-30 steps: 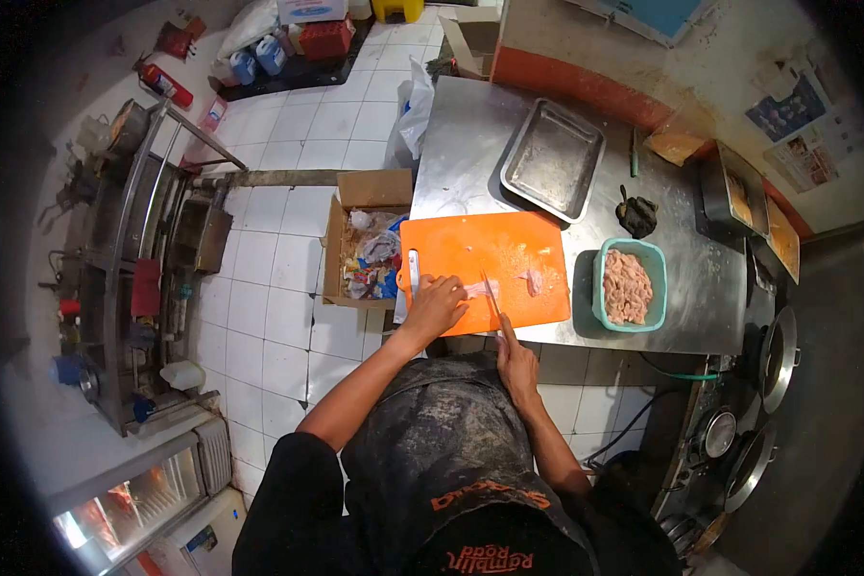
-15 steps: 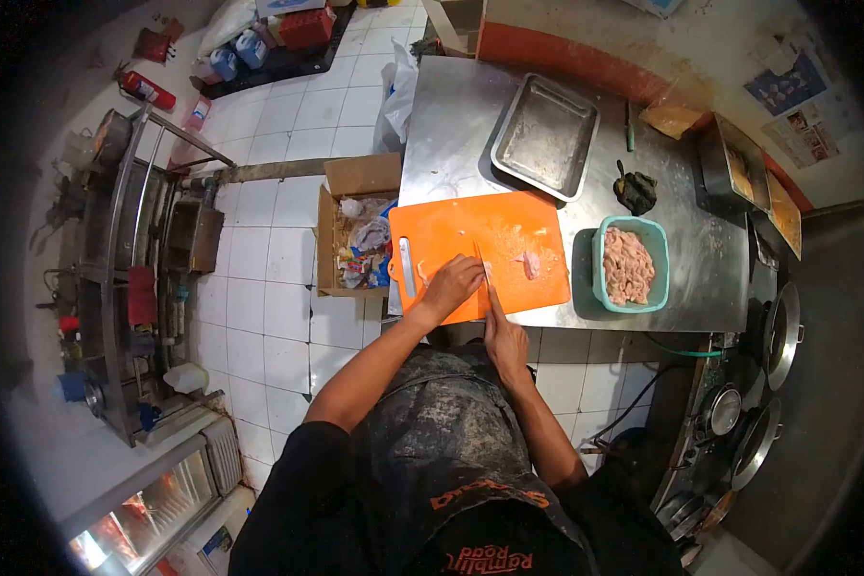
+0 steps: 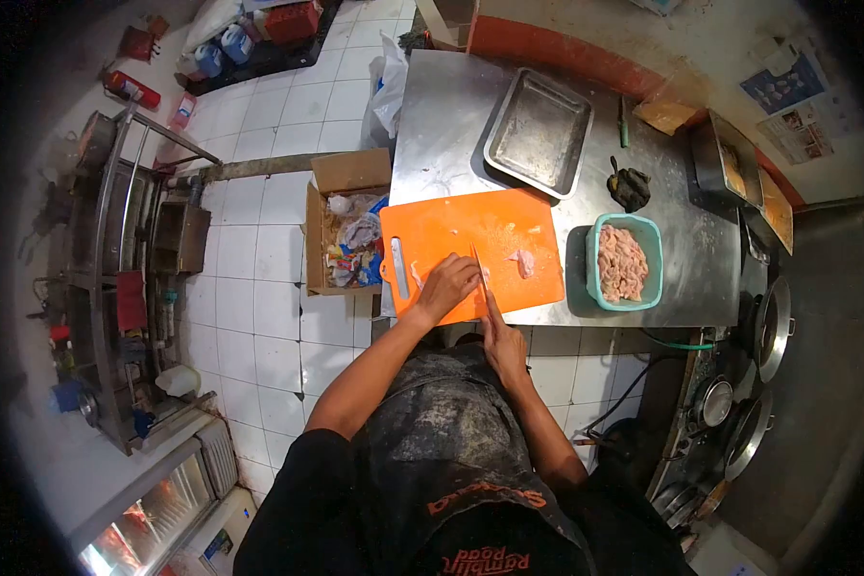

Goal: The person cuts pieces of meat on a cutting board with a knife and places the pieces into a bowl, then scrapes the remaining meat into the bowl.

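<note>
My right hand is closed round the handle of a knife, its blade pointing away from me over the orange cutting board. Just left of the blade, my left hand rests on the board with its fingers bent and pressed together. Under those fingers lies raw meat that is mostly hidden; a pale bit shows beside the blade. Another piece of raw chicken lies on the board further right. Small scraps are scattered around it. To the right of the board, a turquoise tub holds a heap of cut raw chicken.
The steel table also carries a metal tray, a dark cloth, a green-handled tool and a deep metal pan. Left of it stands a cardboard box of plastic waste. Several pans hang or stand at the right.
The whole view has shifted slightly, with the table a little further left. Both hands stay at nearly the same place on the board, knife still in the right.
</note>
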### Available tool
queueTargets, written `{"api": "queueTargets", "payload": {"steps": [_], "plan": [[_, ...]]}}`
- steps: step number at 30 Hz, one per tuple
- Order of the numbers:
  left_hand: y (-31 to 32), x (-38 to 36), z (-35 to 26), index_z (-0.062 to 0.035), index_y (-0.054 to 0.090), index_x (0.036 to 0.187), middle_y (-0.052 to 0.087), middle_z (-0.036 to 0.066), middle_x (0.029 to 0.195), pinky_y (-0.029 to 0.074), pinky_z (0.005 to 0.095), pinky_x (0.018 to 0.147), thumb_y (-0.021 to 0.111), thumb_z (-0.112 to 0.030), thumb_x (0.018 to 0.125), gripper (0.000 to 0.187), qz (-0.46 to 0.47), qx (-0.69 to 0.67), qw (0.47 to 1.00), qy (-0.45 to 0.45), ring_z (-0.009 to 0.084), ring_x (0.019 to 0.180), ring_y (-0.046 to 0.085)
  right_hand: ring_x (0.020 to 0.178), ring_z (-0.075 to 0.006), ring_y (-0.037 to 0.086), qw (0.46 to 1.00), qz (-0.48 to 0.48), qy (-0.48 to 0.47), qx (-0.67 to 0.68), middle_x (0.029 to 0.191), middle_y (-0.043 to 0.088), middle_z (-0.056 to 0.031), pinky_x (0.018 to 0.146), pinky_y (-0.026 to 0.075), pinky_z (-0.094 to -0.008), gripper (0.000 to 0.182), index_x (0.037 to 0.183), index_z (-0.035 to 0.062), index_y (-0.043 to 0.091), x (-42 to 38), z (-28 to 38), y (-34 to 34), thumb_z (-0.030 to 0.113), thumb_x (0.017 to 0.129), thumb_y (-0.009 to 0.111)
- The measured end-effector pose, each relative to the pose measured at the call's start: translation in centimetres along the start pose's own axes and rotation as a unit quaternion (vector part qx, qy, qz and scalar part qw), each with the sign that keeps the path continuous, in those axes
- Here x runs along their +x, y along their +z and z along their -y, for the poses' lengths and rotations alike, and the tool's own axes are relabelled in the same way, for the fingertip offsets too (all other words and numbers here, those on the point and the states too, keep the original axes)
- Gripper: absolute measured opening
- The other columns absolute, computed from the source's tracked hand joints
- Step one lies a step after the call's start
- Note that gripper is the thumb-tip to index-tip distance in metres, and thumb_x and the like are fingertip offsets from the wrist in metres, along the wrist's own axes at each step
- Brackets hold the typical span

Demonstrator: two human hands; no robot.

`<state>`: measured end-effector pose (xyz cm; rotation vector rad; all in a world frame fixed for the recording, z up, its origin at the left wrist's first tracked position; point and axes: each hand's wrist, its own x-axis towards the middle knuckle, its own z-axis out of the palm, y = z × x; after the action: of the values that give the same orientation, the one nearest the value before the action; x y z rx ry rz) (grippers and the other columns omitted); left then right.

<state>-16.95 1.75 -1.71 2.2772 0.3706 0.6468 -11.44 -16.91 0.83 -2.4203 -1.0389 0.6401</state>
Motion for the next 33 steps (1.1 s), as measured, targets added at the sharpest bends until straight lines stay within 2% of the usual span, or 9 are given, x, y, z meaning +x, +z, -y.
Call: {"api": "queueTargets", "payload": {"steps": [3, 6, 8, 11, 14, 15, 22, 26, 33], "plan": [[0.0, 0.1, 0.0, -0.0004, 0.068, 0.094, 0.067, 0.007, 0.097, 0.053, 0.0348, 0.079, 0.07, -0.006, 0.082, 0.014, 0.005, 0.0, 1.0, 0.002, 0.0259, 0.089, 0.061, 0.055, -0.0402, 0.06, 0.998, -0.029, -0.031, 0.048, 0.063, 0.059, -0.0238, 0.055, 0.046, -0.0473, 0.055, 0.154, 0.0262, 0.033, -1.6, -0.7, 0.4, 0.024, 0.102, 0.051], [0.1, -0.1, 0.3, 0.0, 0.068, 0.094, 0.068, 0.008, 0.098, 0.052, 0.0346, 0.08, 0.069, -0.007, 0.082, 0.014, 0.015, -0.007, 1.0, 0.001, 0.026, 0.089, 0.06, 0.056, -0.0416, 0.061, 0.999, 0.015, 0.024, 0.035, 0.063, 0.059, -0.024, 0.056, 0.046, -0.0476, 0.055, 0.154, 0.0274, 0.032, -1.8, -0.2, 0.1, 0.024, 0.102, 0.051], [0.1, -0.1, 0.5, 0.0003, 0.068, 0.095, 0.068, 0.008, 0.099, 0.052, 0.0345, 0.08, 0.069, -0.007, 0.082, 0.015, 0.026, -0.01, 1.0, 0.006, 0.026, 0.09, 0.06, 0.061, -0.0455, 0.063, 0.999, 0.013, 0.014, 0.027, 0.066, 0.062, -0.0271, 0.056, 0.049, -0.0534, 0.056, 0.155, 0.024, 0.03, 0.7, 0.1, 0.7, 0.029, 0.102, 0.048], [0.0, 0.0, 1.1, 0.0008, 0.067, 0.095, 0.067, 0.008, 0.099, 0.052, 0.0345, 0.081, 0.069, -0.007, 0.081, 0.016, 0.035, 0.059, 0.995, 0.078, 0.026, 0.09, 0.06, 0.058, -0.0457, 0.062, 1.0, 0.0, 0.003, 0.03, 0.064, 0.061, -0.0272, 0.054, 0.048, -0.0541, 0.055, 0.155, 0.024, 0.03, 1.8, 1.0, 0.3, 0.029, 0.103, 0.047], [0.2, 0.0, 0.9, 0.001, 0.067, 0.096, 0.067, 0.008, 0.1, 0.052, 0.0344, 0.081, 0.068, -0.006, 0.081, 0.016, 0.034, 0.047, 0.997, 0.055, 0.0258, 0.091, 0.06, 0.056, -0.0451, 0.061, 0.999, -0.011, -0.003, 0.051, 0.062, 0.06, -0.0262, 0.053, 0.048, -0.0545, 0.055, 0.155, 0.0239, 0.03, -1.2, -0.1, 0.5, 0.029, 0.102, 0.048], [0.2, -0.1, 0.8, 0.001, 0.067, 0.096, 0.067, 0.009, 0.1, 0.052, 0.0345, 0.082, 0.068, -0.006, 0.082, 0.016, 0.034, 0.048, 0.997, 0.057, 0.0258, 0.091, 0.06, 0.055, -0.0445, 0.061, 0.999, 0.027, 0.021, 0.04, 0.061, 0.06, -0.0258, 0.052, 0.048, -0.0549, 0.056, 0.155, 0.0247, 0.03, -2.4, -0.3, 0.0, 0.029, 0.102, 0.048], [-0.4, 0.0, 0.0, 0.0007, 0.068, 0.096, 0.067, 0.008, 0.099, 0.052, 0.0345, 0.081, 0.069, -0.007, 0.081, 0.016, 0.029, 0.032, 0.998, 0.042, 0.0251, 0.09, 0.06, 0.056, -0.0441, 0.062, 1.0, -0.016, -0.006, 0.004, 0.06, 0.06, -0.0247, 0.054, 0.05, -0.0542, 0.057, 0.154, 0.0281, 0.03, 1.7, 1.4, 0.1, 0.029, 0.101, 0.05], [0.4, -0.5, 0.8, -0.0009, 0.068, 0.094, 0.067, 0.008, 0.101, 0.054, 0.0362, 0.078, 0.07, -0.006, 0.082, 0.013, 0.05, 0.085, 0.992, 0.082, 0.0258, 0.092, 0.063, 0.054, -0.0443, 0.062, 0.999, -0.015, -0.003, 0.029, 0.057, 0.059, -0.0237, 0.054, 0.05, -0.0551, 0.057, 0.154, 0.0281, 0.03, -1.7, -0.5, 0.7, 0.03, 0.101, 0.05], [0.0, 0.1, 0.0, -0.0007, 0.067, 0.091, 0.066, 0.009, 0.097, 0.053, 0.0365, 0.077, 0.069, -0.006, 0.081, 0.012, 0.046, 0.021, 0.998, 0.032, 0.027, 0.089, 0.062, 0.051, -0.0409, 0.062, 0.999, -0.039, -0.001, -0.037, 0.054, 0.058, -0.022, 0.051, 0.049, -0.0555, 0.056, 0.153, 0.0277, 0.035, 0.4, 0.5, 0.8, 0.03, 0.1, 0.053]]}}
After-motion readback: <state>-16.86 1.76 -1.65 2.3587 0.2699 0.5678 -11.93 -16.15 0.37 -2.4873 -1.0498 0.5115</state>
